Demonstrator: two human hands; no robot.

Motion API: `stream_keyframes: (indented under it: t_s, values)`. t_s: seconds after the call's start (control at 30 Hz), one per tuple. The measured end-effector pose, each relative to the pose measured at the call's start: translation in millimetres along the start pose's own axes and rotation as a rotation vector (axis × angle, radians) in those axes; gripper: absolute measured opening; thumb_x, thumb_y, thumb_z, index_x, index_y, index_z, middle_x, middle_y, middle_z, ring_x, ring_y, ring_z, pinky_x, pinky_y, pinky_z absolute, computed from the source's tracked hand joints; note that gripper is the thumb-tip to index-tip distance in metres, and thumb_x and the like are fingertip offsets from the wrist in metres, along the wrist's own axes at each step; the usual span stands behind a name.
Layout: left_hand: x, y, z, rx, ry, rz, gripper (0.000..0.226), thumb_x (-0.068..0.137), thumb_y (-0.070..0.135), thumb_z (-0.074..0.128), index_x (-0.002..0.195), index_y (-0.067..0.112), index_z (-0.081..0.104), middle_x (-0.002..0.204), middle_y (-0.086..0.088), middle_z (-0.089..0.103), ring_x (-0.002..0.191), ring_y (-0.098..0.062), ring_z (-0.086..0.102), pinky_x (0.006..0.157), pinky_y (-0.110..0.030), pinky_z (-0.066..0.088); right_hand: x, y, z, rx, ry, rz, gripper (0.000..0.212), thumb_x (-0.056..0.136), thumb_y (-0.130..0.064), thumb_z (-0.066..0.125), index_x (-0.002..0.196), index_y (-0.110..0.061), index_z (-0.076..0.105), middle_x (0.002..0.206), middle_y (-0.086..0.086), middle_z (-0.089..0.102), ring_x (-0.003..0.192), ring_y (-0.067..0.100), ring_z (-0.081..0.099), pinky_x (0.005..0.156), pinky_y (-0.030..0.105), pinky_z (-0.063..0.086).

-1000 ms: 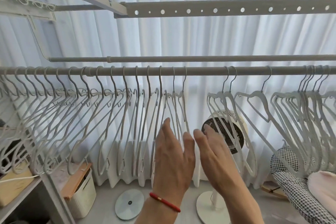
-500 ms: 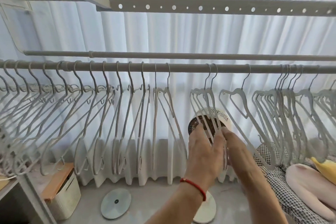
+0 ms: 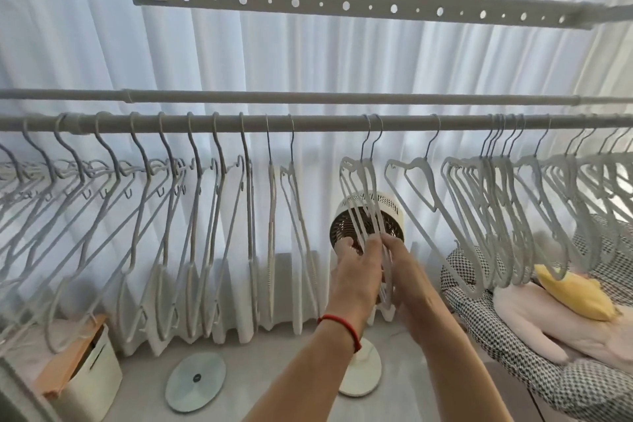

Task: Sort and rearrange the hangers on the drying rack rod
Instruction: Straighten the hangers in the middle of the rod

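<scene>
Your two hands meet low at centre. Your left hand point(image 3: 359, 271), a red cord bracelet point(image 3: 340, 327) on its wrist, and your right hand point(image 3: 404, 271) close from either side on the lower part of a pair of hangers point(image 3: 359, 195); the fingers of both curl round the thin frames, so both hands are grasping that pair (whether each hand takes one hanger or both, I cannot tell).

Those two hooks sit side by side on the near rod point(image 3: 325, 122), a plain grey round tube running the full width. To their left hang two more thin-hooked hangers, then seven thicker-hooked ones spaced evenly, with further hangers overlapping toward the left edge, too crowded to count. To the right one single hanger point(image 3: 416, 181) hangs alone, then a tight bunch point(image 3: 496, 195) and more beyond, also too crowded to count. All are pale grey, slim, with a matte coating.

On the floor: one flat round disc point(image 3: 195, 382), one fan point(image 3: 371, 219) with a dark grille on a cream round base, one cream box point(image 3: 87, 370) with an orange-brown lid. At right, a checked fabric seat point(image 3: 513, 346) holds a pink cushion and a yellow one.

Behind runs a second rod point(image 3: 308, 97), then white pleated curtains point(image 3: 274, 55). Overhead are two perforated bars point(image 3: 342, 5). No writing is readable.
</scene>
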State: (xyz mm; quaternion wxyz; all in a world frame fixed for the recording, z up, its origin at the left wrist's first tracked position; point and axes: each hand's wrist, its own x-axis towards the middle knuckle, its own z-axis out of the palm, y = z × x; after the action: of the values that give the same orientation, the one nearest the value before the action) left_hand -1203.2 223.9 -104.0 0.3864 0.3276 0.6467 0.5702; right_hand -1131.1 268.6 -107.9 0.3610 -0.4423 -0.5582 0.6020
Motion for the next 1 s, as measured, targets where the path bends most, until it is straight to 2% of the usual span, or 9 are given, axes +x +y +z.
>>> stream_keyframes:
  t_s: [0.07, 0.2, 0.33, 0.43, 0.5, 0.57, 0.67, 0.8, 1.0]
  values:
    - [4, -1, -2, -0.040, 0.000, -0.013, 0.090, 0.068, 0.075, 0.044, 0.146, 0.030, 0.034, 0.128, -0.008, 0.063, 0.112, -0.028, 0.064, 0.094, -0.050, 0.057, -1, 1, 2, -0.052, -0.024, -0.016, 0.043, 0.107, -0.044, 0.033, 0.107, -0.022, 0.070, 0.088, 0.002, 0.080, 0.080, 0.015, 0.077, 0.076, 0.041, 0.059]
    - [9, -1, 6, -0.062, 0.031, -0.042, 0.087, 0.072, 0.074, 0.049, 0.143, 0.026, 0.036, 0.125, -0.009, 0.064, 0.109, -0.027, 0.066, 0.084, -0.046, 0.061, 6, 5, -5, -0.165, -0.100, -0.102, 0.043, 0.108, -0.038, 0.028, 0.099, -0.028, 0.069, 0.097, 0.011, 0.077, 0.086, 0.025, 0.072, 0.068, 0.040, 0.054]
    - [11, 3, 18, -0.166, 0.065, -0.023, 0.051, 0.089, 0.042, 0.054, 0.124, 0.005, 0.057, 0.085, -0.004, 0.059, 0.066, -0.018, 0.060, 0.045, -0.023, 0.047, 16, 8, -12, -0.176, -0.150, -0.170, 0.043, 0.103, -0.040, 0.036, 0.089, -0.021, 0.072, 0.073, 0.006, 0.068, 0.066, 0.020, 0.066, 0.059, 0.039, 0.050]
    - [12, 9, 29, -0.152, 0.084, -0.047, 0.032, 0.085, 0.038, 0.051, 0.088, 0.015, 0.073, 0.079, -0.005, 0.062, 0.071, -0.021, 0.059, 0.058, -0.028, 0.047, 39, 22, -19, -0.155, -0.148, -0.142, 0.041, 0.089, -0.055, 0.041, 0.085, -0.024, 0.068, 0.078, 0.000, 0.063, 0.073, 0.015, 0.065, 0.063, 0.036, 0.051]
    - [16, 9, 37, -0.167, 0.133, -0.052, 0.043, 0.079, 0.044, 0.050, 0.096, 0.012, 0.073, 0.086, -0.008, 0.068, 0.076, -0.023, 0.064, 0.062, -0.030, 0.050, 52, 31, -27, -0.078, -0.237, -0.138, 0.029, 0.086, -0.055, 0.043, 0.082, -0.033, 0.062, 0.081, -0.005, 0.058, 0.074, 0.009, 0.063, 0.063, 0.031, 0.050]
    - [20, 4, 43, -0.185, 0.204, -0.047, 0.062, 0.075, 0.050, 0.052, 0.120, 0.009, 0.065, 0.096, -0.011, 0.073, 0.078, -0.023, 0.069, 0.058, -0.031, 0.053, 47, 26, -32, -0.065, -0.285, -0.144, 0.031, 0.094, -0.048, 0.042, 0.097, -0.022, 0.060, 0.080, -0.005, 0.057, 0.062, 0.000, 0.063, 0.052, 0.022, 0.048]
    - [16, -2, 44, -0.255, 0.270, -0.034, 0.050, 0.089, 0.045, 0.055, 0.131, 0.017, 0.055, 0.107, -0.017, 0.069, 0.081, -0.023, 0.071, 0.058, -0.033, 0.061, 36, 21, -44, -0.066, -0.323, -0.139, 0.040, 0.103, -0.045, 0.037, 0.115, -0.011, 0.056, 0.087, -0.003, 0.058, 0.057, -0.005, 0.062, 0.050, 0.021, 0.047]
    - [10, -4, 34, -0.219, 0.361, -0.007, 0.036, 0.099, 0.042, 0.052, 0.131, 0.025, 0.049, 0.115, -0.012, 0.062, 0.101, -0.029, 0.067, 0.055, -0.025, 0.056, 27, 18, -44, -0.058, -0.321, -0.160, 0.057, 0.087, -0.067, 0.031, 0.125, -0.028, 0.049, 0.113, 0.000, 0.059, 0.088, 0.015, 0.060, 0.065, 0.032, 0.044]
    - [7, -8, 13, -0.239, 0.456, 0.037, 0.040, 0.097, 0.048, 0.055, 0.131, 0.028, 0.051, 0.119, -0.012, 0.062, 0.099, -0.029, 0.068, 0.058, -0.028, 0.056, 17, 10, -30, -0.104, -0.309, -0.159, 0.046, 0.082, -0.067, 0.027, 0.111, -0.040, 0.048, 0.110, 0.004, 0.060, 0.084, 0.022, 0.057, 0.071, 0.037, 0.043]
